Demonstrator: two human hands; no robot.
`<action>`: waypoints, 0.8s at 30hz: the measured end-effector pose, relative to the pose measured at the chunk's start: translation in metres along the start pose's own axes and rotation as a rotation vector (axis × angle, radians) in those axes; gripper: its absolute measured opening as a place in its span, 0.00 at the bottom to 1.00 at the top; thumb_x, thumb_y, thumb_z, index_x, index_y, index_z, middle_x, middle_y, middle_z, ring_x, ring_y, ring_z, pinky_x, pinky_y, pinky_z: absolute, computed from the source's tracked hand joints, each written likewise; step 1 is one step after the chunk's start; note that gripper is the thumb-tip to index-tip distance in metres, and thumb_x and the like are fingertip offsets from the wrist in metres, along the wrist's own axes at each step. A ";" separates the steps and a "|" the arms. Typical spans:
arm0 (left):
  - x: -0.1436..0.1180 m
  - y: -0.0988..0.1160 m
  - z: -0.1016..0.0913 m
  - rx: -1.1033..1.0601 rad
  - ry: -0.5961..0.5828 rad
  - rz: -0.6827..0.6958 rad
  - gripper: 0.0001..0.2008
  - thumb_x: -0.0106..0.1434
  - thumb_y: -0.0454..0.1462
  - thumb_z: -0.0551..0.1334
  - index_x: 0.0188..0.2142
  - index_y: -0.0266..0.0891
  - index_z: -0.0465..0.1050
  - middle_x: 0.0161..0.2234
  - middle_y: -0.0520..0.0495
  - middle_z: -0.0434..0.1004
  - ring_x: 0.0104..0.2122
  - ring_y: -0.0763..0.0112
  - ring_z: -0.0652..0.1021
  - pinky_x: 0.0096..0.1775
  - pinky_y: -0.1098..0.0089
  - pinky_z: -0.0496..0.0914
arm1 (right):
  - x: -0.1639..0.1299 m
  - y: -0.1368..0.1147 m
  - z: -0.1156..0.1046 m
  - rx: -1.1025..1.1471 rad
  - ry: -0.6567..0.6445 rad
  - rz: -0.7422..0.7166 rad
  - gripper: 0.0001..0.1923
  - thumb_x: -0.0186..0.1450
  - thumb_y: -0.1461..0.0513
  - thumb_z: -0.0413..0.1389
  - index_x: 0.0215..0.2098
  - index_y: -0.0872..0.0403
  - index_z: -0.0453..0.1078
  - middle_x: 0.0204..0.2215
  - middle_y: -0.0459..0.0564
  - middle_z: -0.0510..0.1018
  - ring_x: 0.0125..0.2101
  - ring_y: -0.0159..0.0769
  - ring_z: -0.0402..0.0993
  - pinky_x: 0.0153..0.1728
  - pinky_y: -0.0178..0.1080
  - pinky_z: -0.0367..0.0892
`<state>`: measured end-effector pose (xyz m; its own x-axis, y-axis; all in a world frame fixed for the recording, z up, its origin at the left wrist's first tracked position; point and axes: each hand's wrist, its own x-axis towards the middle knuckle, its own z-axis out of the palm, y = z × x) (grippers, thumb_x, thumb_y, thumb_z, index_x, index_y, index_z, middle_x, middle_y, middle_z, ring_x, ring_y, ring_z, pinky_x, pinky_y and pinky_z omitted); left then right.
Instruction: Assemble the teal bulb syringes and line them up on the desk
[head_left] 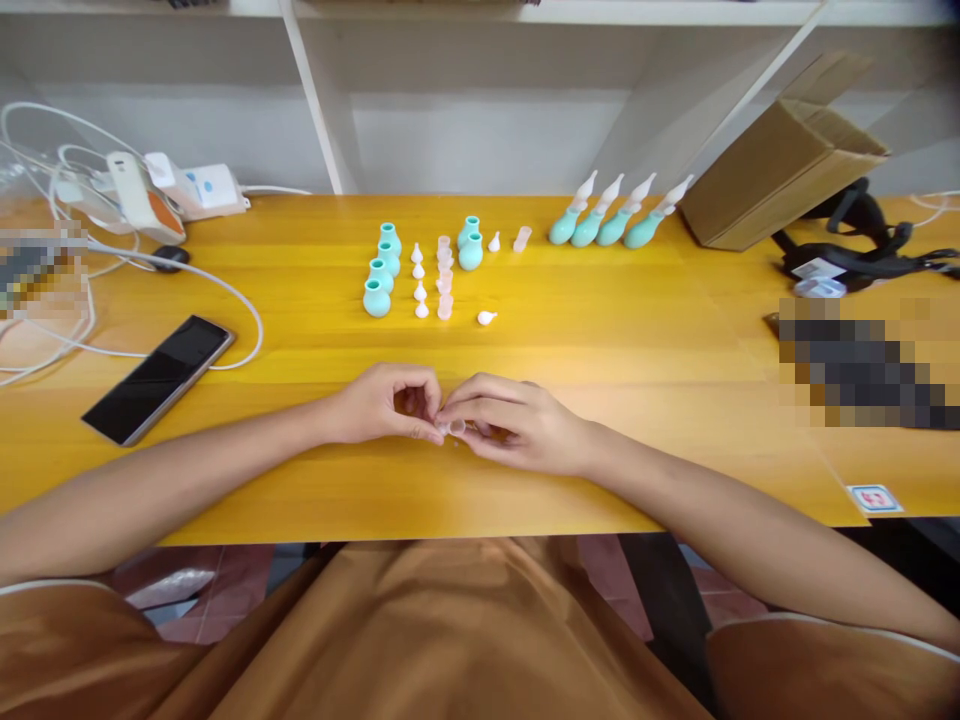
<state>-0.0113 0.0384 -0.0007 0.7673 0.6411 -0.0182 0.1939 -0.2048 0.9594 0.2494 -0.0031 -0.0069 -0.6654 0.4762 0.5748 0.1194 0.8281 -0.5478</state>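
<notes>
— How are the arms placed?
— Both forearms are stretched forward and angled inward, bare to the elbow.
— And the hands?
— The left hand [386, 402] and right hand [510, 420] are brought together, fingertips touching, fingers curled in a pinching grip.

Bright, even light is falling from above and ahead, washing the table [645, 340] in a pale sheen near its middle. Soft, faint shadows are lying under the hands. Wide-angle distortion is bowing the table edge and shelf uprights toward the corners. Pixelated blocks are masking two patches at the left and right sides.
</notes>
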 end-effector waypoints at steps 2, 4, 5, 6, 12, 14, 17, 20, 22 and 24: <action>0.000 -0.001 0.000 0.005 0.002 -0.005 0.18 0.58 0.44 0.81 0.35 0.38 0.77 0.33 0.50 0.83 0.32 0.71 0.79 0.36 0.71 0.71 | 0.000 -0.001 0.000 0.041 0.005 0.026 0.14 0.75 0.67 0.61 0.57 0.51 0.79 0.48 0.55 0.83 0.34 0.31 0.80 0.35 0.34 0.79; 0.000 -0.002 0.000 -0.007 0.003 -0.009 0.19 0.58 0.46 0.81 0.35 0.38 0.78 0.32 0.50 0.82 0.31 0.72 0.79 0.35 0.72 0.71 | 0.000 -0.001 0.000 0.091 0.020 0.060 0.13 0.75 0.66 0.62 0.56 0.51 0.79 0.48 0.54 0.83 0.30 0.29 0.77 0.31 0.34 0.77; 0.000 -0.003 0.000 -0.017 0.007 -0.007 0.19 0.58 0.46 0.81 0.36 0.38 0.78 0.32 0.51 0.81 0.31 0.72 0.78 0.34 0.72 0.71 | 0.000 -0.001 0.000 0.118 0.035 0.082 0.13 0.74 0.66 0.63 0.56 0.51 0.79 0.47 0.54 0.83 0.29 0.28 0.75 0.30 0.34 0.76; 0.000 -0.004 0.000 -0.024 0.014 -0.002 0.20 0.58 0.47 0.81 0.36 0.38 0.78 0.31 0.51 0.80 0.30 0.72 0.78 0.34 0.72 0.71 | 0.000 -0.001 0.000 0.144 0.055 0.105 0.13 0.74 0.65 0.63 0.55 0.51 0.80 0.47 0.53 0.82 0.27 0.27 0.74 0.29 0.34 0.75; -0.001 -0.004 0.002 0.034 0.085 0.048 0.21 0.59 0.47 0.80 0.43 0.39 0.78 0.35 0.52 0.79 0.31 0.73 0.78 0.34 0.71 0.72 | 0.001 0.007 -0.002 0.204 0.157 0.235 0.08 0.72 0.62 0.67 0.50 0.51 0.81 0.41 0.49 0.77 0.25 0.25 0.70 0.30 0.35 0.75; -0.001 -0.003 0.003 0.086 0.099 0.060 0.19 0.62 0.48 0.78 0.43 0.39 0.78 0.35 0.52 0.79 0.31 0.73 0.78 0.35 0.71 0.72 | 0.001 0.009 0.000 0.194 0.151 0.249 0.08 0.73 0.61 0.67 0.50 0.51 0.81 0.39 0.48 0.76 0.27 0.27 0.71 0.31 0.35 0.75; -0.001 -0.003 0.004 0.159 0.116 0.075 0.16 0.66 0.47 0.75 0.43 0.39 0.79 0.35 0.51 0.79 0.32 0.72 0.78 0.35 0.71 0.72 | 0.002 0.012 0.002 0.183 0.135 0.233 0.10 0.73 0.61 0.67 0.52 0.51 0.80 0.37 0.47 0.77 0.29 0.30 0.73 0.33 0.36 0.75; -0.002 -0.002 0.005 0.189 0.152 0.078 0.15 0.71 0.48 0.71 0.43 0.39 0.79 0.36 0.49 0.80 0.32 0.72 0.77 0.35 0.72 0.71 | 0.002 0.018 -0.002 0.132 0.149 0.213 0.16 0.73 0.59 0.66 0.58 0.50 0.76 0.38 0.48 0.78 0.33 0.34 0.74 0.38 0.39 0.76; -0.002 0.000 0.007 0.192 0.193 0.069 0.15 0.73 0.49 0.68 0.43 0.39 0.78 0.35 0.50 0.79 0.31 0.73 0.76 0.34 0.72 0.70 | 0.002 0.026 -0.012 0.027 0.206 0.198 0.13 0.75 0.60 0.63 0.56 0.49 0.75 0.42 0.51 0.78 0.37 0.37 0.76 0.42 0.43 0.77; -0.003 0.002 0.008 0.192 0.232 0.058 0.16 0.73 0.49 0.67 0.42 0.39 0.77 0.34 0.50 0.77 0.30 0.73 0.74 0.34 0.71 0.69 | 0.001 0.038 -0.024 -0.125 0.285 0.184 0.08 0.75 0.62 0.59 0.52 0.49 0.76 0.45 0.54 0.79 0.41 0.41 0.77 0.46 0.47 0.77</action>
<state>-0.0082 0.0308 -0.0011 0.6247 0.7715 0.1211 0.2827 -0.3680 0.8858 0.2710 0.0358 -0.0119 -0.3943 0.6696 0.6294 0.3195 0.7421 -0.5893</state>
